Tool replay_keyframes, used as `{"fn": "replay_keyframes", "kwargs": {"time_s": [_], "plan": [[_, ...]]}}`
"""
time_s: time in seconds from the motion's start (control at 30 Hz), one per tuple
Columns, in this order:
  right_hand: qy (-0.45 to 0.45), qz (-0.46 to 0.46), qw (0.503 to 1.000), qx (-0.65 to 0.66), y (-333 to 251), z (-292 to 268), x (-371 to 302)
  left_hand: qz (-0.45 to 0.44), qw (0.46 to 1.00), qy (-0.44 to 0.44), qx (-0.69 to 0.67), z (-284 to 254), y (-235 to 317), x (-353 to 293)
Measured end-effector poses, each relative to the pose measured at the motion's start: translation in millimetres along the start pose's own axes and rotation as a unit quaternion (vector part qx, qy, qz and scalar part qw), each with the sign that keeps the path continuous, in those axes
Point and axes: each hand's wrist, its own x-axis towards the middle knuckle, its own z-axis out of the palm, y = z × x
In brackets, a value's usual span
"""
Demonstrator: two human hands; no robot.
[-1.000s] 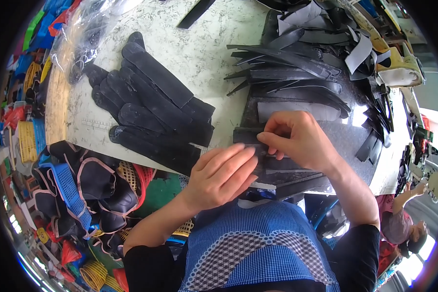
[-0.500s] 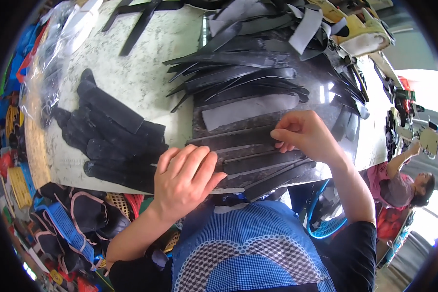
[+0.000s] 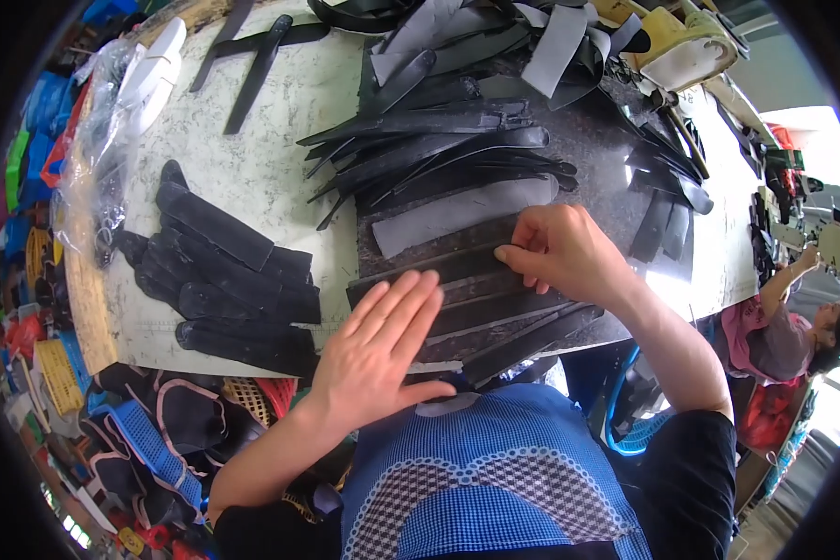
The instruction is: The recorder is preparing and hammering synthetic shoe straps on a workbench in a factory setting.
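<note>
My right hand has its thumb and index finger pressed together at the right end of a long black strip, apparently pinching it. The strip lies crosswise on a dark, shiny board. My left hand is flat with fingers stretched out and thumb apart, close to that strip's left part; whether it touches is unclear. Nearer to me lie more black strips, side by side. Just beyond is a strip with its grey face up. Farther off, a loose stack of black strips covers the board.
Overlapping black pieces lie on the white tabletop at left. Clear plastic wrap hangs by its wooden edge. A yellowish shoe-shaped form stands far right. A blue basket sits below the table; another person works at right.
My left hand has straightened from curled fingers to a flat palm and moved slightly right. My right hand stays at the strip's end, shifted slightly left in view.
</note>
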Motion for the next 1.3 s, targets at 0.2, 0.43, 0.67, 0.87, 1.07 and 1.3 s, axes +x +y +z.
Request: {"fn": "replay_keyframes", "kwargs": {"time_s": [0.2, 0.43, 0.67, 0.87, 1.07, 1.3], "plan": [[-0.027, -0.098, 0.994, 0.033, -4, -29, -13, 0.014, 0.972, 0.228, 0.059, -14, -15, -9], [0.046, -0.023, 0.996, -0.069, 66, -34, -68, 0.117, 0.979, 0.158, -0.060, 16, 64, 55], [0.300, -0.155, 0.922, -0.191, 78, -15, -80, 0.127, 0.988, 0.085, -0.023, 41, 45, 55], [0.430, -0.190, 0.824, -0.314, 116, -52, -45, 0.112, 0.989, 0.100, 0.001, 37, 42, 81], [0.337, -0.114, 0.891, -0.281, 169, -161, -64, 0.113, 0.988, 0.106, -0.001, 37, 39, 79], [0.281, -0.168, 0.885, -0.330, 206, -181, -36, 0.113, 0.988, 0.103, 0.018, 38, 43, 82]]}}
